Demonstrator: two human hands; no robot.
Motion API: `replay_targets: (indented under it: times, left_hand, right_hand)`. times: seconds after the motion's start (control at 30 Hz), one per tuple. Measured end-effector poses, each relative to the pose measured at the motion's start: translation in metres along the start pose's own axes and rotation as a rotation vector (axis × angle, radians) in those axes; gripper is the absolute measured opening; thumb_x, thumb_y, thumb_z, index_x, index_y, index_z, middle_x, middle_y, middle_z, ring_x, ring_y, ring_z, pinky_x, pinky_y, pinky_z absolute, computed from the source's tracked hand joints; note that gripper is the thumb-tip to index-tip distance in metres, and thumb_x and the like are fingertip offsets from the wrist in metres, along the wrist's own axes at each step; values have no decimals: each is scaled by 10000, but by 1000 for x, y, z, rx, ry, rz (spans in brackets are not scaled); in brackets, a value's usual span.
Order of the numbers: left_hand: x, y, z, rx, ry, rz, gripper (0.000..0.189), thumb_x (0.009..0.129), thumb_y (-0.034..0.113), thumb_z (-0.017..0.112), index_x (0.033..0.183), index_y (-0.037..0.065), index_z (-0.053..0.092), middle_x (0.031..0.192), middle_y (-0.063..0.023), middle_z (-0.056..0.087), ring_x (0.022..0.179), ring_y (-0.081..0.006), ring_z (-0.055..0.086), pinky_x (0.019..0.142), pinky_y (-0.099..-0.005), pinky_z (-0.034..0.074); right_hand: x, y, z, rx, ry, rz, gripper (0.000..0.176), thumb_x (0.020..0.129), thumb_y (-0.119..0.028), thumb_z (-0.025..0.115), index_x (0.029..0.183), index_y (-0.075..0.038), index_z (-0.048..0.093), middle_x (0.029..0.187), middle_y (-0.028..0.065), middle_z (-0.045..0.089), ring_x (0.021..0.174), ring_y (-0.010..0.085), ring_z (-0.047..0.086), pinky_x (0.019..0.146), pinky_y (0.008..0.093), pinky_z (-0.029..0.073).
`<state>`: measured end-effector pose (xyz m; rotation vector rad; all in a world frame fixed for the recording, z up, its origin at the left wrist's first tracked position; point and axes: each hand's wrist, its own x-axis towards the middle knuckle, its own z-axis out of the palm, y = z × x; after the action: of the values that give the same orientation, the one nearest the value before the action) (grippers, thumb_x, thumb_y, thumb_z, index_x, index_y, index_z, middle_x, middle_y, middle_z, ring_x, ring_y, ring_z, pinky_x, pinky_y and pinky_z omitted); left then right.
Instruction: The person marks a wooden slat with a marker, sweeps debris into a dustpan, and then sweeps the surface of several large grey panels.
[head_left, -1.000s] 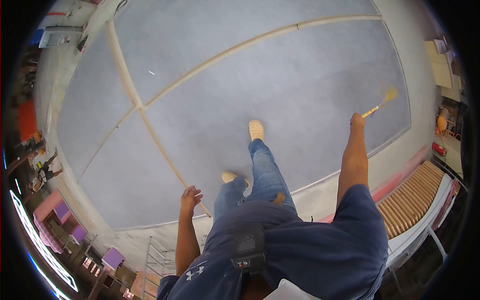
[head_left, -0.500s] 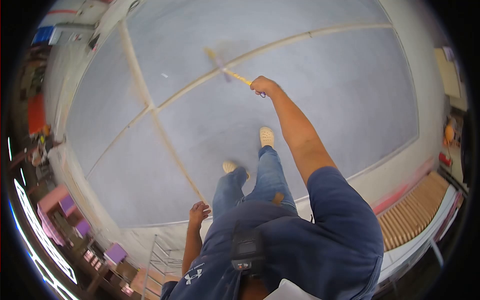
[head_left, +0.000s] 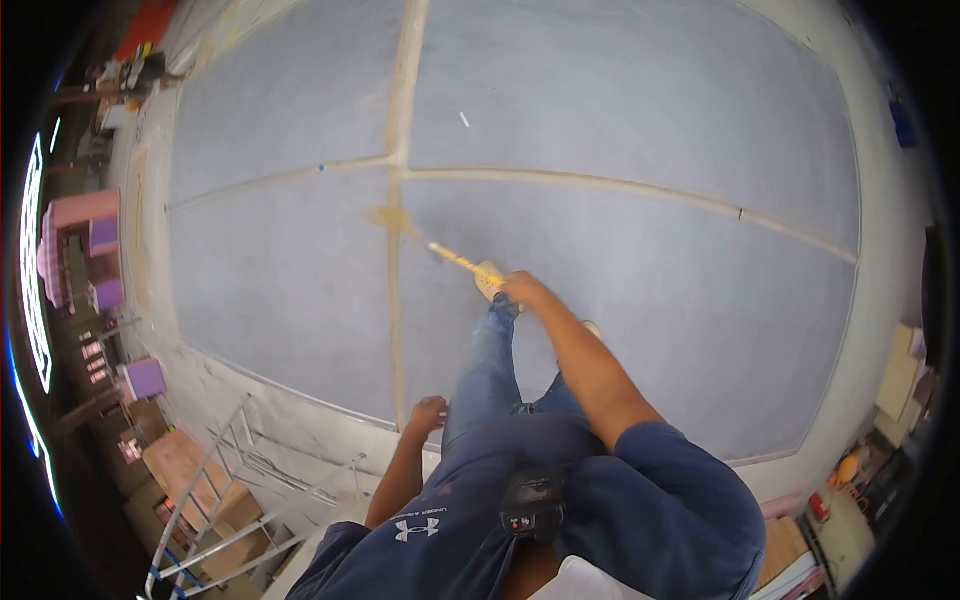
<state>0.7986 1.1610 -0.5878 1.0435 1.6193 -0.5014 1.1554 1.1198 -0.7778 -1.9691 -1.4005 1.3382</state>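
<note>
With the right hand (head_left: pixel 522 290) clenched on the very end of the yellow-handled brush (head_left: pixel 448 258), its blurred head out over the floor seam (head_left: pixel 395 320), and the left hand (head_left: pixel 428 412) hanging loosely curled and empty, I judged a hard swing could whip it loose.

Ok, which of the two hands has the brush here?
The right hand, stretched out forward, grips the yellow-handled brush; the left hand hangs by the hip, holding nothing.
</note>
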Motion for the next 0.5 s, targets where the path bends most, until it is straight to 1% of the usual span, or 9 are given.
replay_targets:
  times: [0.03,0.1,0.13,0.2,0.23,0.3,0.4,0.47,0.5]
  left_hand:
    - [-2,7,-13,-24,7,0,385,833,264,534,1159,63,503,967,-95,636,788,-206,635,627,-307,473]
    - [2,46,-42,-62,23,16,388,837,281,539,1158,66,504,964,-93,636,781,-201,635,622,-305,471]
    - [9,60,-58,-78,21,5,390,843,284,530,1167,71,498,992,-99,629,804,-209,634,650,-321,474]
    - [23,85,-91,-112,9,-18,394,855,291,512,1187,80,485,1048,-111,614,849,-225,633,706,-353,479]
    - [30,96,-105,-139,24,-2,369,844,282,526,1152,80,505,969,-85,636,763,-184,631,613,-295,456]
    - [43,119,-129,-151,45,48,373,843,281,523,1159,84,499,973,-86,632,756,-187,630,612,-295,456]
    - [60,148,-168,-264,49,128,390,835,280,530,1171,87,486,976,-88,627,751,-197,630,611,-299,460]
    - [65,167,-162,-325,29,143,405,828,279,539,1178,86,478,977,-89,624,754,-206,630,617,-304,465]
    - [64,171,-157,-341,39,130,411,824,278,542,1180,84,475,979,-91,622,758,-210,630,622,-307,468]
  right_hand:
    - [2,21,0,148,31,85,224,737,-220,584,913,-89,628,875,94,594,776,239,563,662,377,456]
    - [-34,51,-27,999,262,525,175,745,-232,631,837,-85,606,717,36,514,618,161,470,538,327,394]
    - [-59,62,-40,1152,392,642,173,750,-238,654,798,-83,595,638,6,473,539,122,423,476,302,363]
    - [-103,90,-56,1366,710,795,186,763,-241,642,822,-73,590,642,3,453,544,120,417,477,292,348]
    - [-122,83,-80,1311,784,962,151,778,-219,611,817,-75,588,632,7,453,535,120,422,469,301,348]
    - [-136,188,-42,751,819,717,134,788,-203,575,739,-78,565,572,0,430,467,121,403,415,315,332]
    - [-128,115,-107,891,1032,1002,180,796,-195,530,657,-80,523,505,1,405,388,124,359,353,323,289]
    - [-118,70,-128,767,997,912,202,790,-184,507,613,-88,487,471,10,402,351,127,338,320,330,263]
    - [-115,54,-133,740,965,774,171,785,-174,503,639,-87,508,470,35,426,349,143,366,324,338,287]
